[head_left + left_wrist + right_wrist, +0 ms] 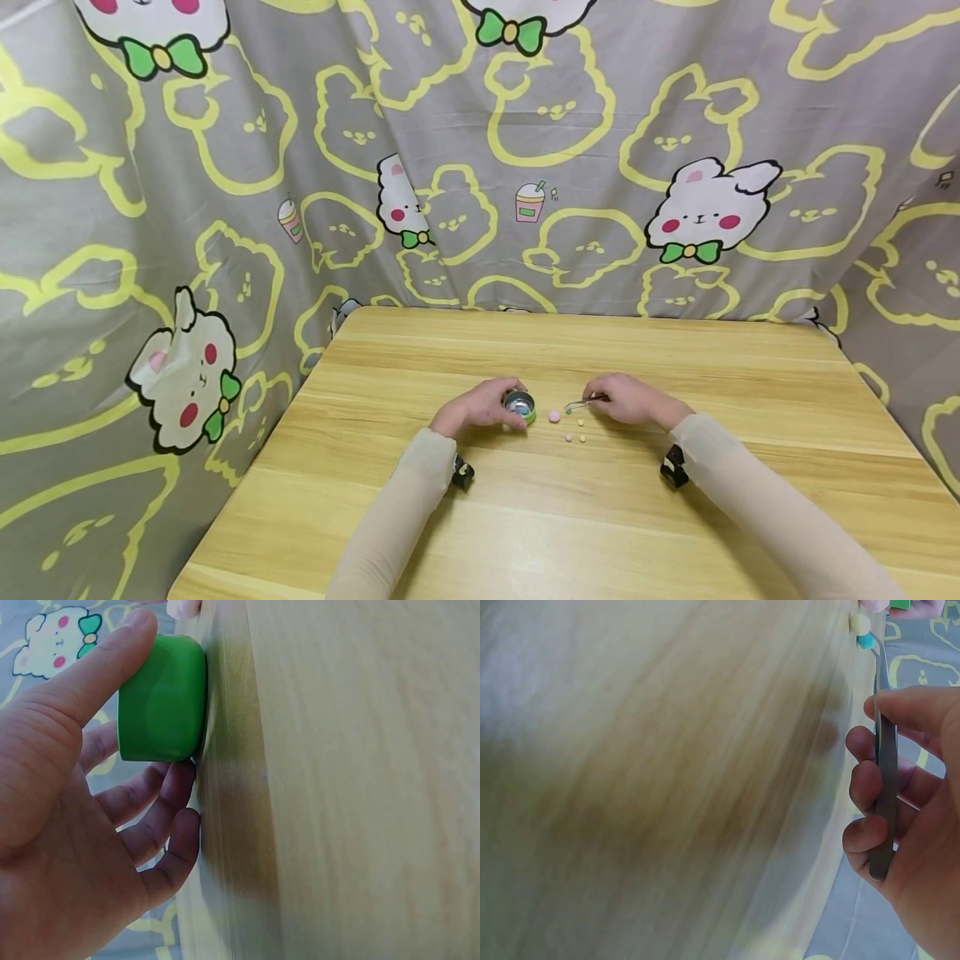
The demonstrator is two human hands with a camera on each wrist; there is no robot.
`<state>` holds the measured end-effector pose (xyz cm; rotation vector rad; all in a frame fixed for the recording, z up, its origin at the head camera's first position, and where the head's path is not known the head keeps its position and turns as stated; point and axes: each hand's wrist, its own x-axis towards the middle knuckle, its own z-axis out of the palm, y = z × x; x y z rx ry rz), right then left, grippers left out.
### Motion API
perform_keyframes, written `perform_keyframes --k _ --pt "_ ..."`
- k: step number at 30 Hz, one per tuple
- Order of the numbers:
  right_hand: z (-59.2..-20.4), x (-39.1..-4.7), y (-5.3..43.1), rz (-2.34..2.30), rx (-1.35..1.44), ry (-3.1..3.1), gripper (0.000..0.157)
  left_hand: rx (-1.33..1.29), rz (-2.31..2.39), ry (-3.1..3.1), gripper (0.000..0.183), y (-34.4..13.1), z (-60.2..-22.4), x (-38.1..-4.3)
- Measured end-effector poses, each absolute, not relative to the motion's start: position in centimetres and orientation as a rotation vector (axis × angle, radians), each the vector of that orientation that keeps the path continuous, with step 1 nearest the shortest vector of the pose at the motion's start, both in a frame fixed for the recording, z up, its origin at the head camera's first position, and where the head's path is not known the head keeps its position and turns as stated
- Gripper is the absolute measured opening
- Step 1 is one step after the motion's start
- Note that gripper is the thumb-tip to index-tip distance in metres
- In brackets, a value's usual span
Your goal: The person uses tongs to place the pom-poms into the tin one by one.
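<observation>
My left hand (487,403) grips a small round green tin (161,701) from the side, its thumb and fingers around the wall. The tin stands upright on the wooden table, its mouth up, and some bluish bits (519,409) show inside it. My right hand (628,400) holds metal tweezers (886,795) with bent tips, thumb and fingers pinching the shaft. At the tips is a small blue ball (866,640); I cannot tell whether they squeeze it. Beside it in the right wrist view is a pale yellow ball (860,624).
Between the hands lie a larger pink ball (554,417), a small pink ball (568,437) and two yellow balls (582,439). Each wrist wears a black strap device (673,467). A patterned curtain (450,167) hangs behind the wooden table (540,533) and at its sides.
</observation>
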<state>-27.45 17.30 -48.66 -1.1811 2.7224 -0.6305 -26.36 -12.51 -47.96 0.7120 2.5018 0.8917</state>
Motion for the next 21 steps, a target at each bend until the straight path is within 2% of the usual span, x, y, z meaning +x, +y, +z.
perform_keyframes --k 21 --pt "-48.88 -27.52 17.68 -0.624 -1.203 2.726 0.009 0.703 0.897 2.502 0.05 -12.45 -47.88 -26.23"
